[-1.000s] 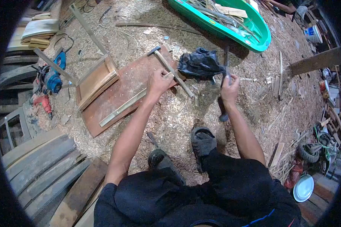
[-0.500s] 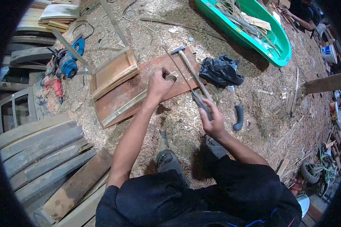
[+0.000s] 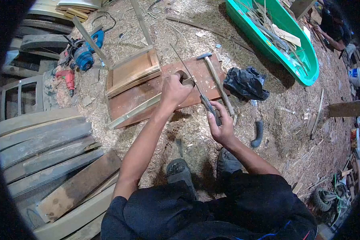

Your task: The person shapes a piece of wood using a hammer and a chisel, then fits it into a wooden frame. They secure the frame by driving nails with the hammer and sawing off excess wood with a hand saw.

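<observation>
Left hand (image 3: 176, 91) closed over the upper end of a wooden strip (image 3: 136, 110) lying on a reddish board (image 3: 132, 100) on the sawdust floor. Right hand (image 3: 222, 128) clasps the handle of a thin saw (image 3: 187, 72), blade pointing to 11 o'clock. Hammer (image 3: 218, 82) lies just beside it; black bag (image 3: 246, 83) at 2 o'clock.

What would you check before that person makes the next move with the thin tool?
1. Right hand grips the thin tool: ok.
2. Left hand holds the small wood piece down on the red board: ok.
3. Left hand clear of the tool's blade: cannot tell; the blade passes right beside it.
4. Hammer out of the way: not ok, it lies close alongside the tool.
5. Shoes back from the board: ok.
</observation>
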Motion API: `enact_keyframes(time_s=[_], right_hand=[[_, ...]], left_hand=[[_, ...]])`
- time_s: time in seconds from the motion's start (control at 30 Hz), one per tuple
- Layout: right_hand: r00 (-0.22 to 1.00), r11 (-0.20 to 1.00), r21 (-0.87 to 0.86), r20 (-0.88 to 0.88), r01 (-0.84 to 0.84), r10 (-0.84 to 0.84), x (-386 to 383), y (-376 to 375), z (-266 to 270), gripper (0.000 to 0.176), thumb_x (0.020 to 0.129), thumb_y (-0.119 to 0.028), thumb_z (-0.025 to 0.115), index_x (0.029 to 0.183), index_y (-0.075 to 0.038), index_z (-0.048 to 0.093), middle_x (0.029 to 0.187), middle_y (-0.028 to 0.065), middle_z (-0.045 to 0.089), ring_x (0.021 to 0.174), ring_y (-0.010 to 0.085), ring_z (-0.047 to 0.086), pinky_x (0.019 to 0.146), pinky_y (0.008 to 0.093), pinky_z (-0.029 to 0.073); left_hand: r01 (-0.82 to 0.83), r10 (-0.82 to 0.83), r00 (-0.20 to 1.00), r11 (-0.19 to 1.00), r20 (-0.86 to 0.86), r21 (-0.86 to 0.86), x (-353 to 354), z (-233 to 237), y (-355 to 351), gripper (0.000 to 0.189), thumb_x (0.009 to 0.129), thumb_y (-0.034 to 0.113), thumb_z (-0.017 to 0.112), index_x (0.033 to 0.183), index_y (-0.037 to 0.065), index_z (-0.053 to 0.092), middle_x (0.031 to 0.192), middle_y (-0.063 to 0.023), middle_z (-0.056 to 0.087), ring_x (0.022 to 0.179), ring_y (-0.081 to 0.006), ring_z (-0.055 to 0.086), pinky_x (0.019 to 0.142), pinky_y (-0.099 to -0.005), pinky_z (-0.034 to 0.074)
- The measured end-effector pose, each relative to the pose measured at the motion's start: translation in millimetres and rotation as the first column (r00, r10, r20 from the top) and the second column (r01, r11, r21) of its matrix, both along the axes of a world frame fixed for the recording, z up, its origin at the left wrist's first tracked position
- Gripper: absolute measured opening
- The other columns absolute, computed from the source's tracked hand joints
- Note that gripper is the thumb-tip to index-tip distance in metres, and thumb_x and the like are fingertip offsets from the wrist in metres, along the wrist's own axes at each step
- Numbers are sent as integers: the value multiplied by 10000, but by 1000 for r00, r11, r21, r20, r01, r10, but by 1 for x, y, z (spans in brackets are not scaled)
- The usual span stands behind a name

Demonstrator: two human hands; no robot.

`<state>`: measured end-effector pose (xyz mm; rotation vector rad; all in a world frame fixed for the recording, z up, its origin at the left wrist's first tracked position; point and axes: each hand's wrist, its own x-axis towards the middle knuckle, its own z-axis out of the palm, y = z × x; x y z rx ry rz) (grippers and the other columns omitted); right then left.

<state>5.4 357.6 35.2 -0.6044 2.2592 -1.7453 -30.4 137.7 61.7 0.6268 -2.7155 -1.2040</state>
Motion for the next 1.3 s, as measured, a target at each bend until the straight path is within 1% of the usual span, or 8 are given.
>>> enact_keyframes(time_s=[0.27,0.67,0.8,0.83,0.97,1.07,1.17,1.3], right_hand=[[1000,999,-37,14,16,-15,-1,-2,-6,373,965,-131,589,1320,-45,515,716,34,595,605,85,536,543,276,434],[999,1000,1,45,11,-11,6,12,-21,390,964,-80,566,1341,-16,491,829,34,632,682,51,540,594,243,435],[995,961,-259,32,99,-94,4,10,-10,373,980,-85,547,1329,30,487,1016,42,632,800,77,562,688,239,456],[981,944,-294,-81,148,-178,-2,3,-14,364,983,-89,547,1322,30,491,1045,60,626,816,87,571,708,246,469],[972,970,-177,197,165,-129,-18,2,-3,358,983,-116,572,1308,21,505,1092,88,611,882,100,593,767,259,485],[975,978,-156,194,140,-108,-15,0,-22,346,994,-119,568,1308,9,500,1008,32,599,807,61,548,684,221,439],[977,984,-116,179,133,-111,-1,-4,-28,322,989,-125,575,1284,-3,527,910,2,594,747,47,519,641,217,420],[979,993,-22,173,113,-107,10,0,-48,318,974,-143,589,1267,-25,549,751,-22,568,650,47,483,578,237,402]], left_hand=[[-22,31,998,988,-58,155,-5,-13,0,225,711,160,690,833,-28,707,739,-213,695,687,-292,697,663,-402,524],[24,-22,999,995,-25,93,-7,-8,-7,230,736,204,713,828,-7,713,745,-196,699,690,-277,699,661,-388,522],[16,-13,999,997,-33,73,-4,-6,-8,224,763,222,719,810,3,704,732,-172,700,682,-263,698,659,-387,526],[16,-12,999,996,-45,86,-2,-7,-9,232,772,232,720,809,3,699,728,-166,700,676,-260,696,658,-386,528],[0,19,989,992,-146,128,4,-11,-8,238,808,235,693,868,7,668,738,-160,692,704,-263,685,730,-429,527],[54,-136,963,943,-231,-330,9,-29,-11,219,825,216,661,918,20,630,791,-169,686,772,-287,679,827,-500,497],[41,-213,942,841,-260,-539,12,-85,-25,161,830,184,656,863,47,578,790,-168,669,752,-348,649,724,-470,478],[89,-255,934,845,-251,-528,20,-110,-24,166,830,189,645,892,45,591,800,-157,656,784,-331,647,770,-506,471]])
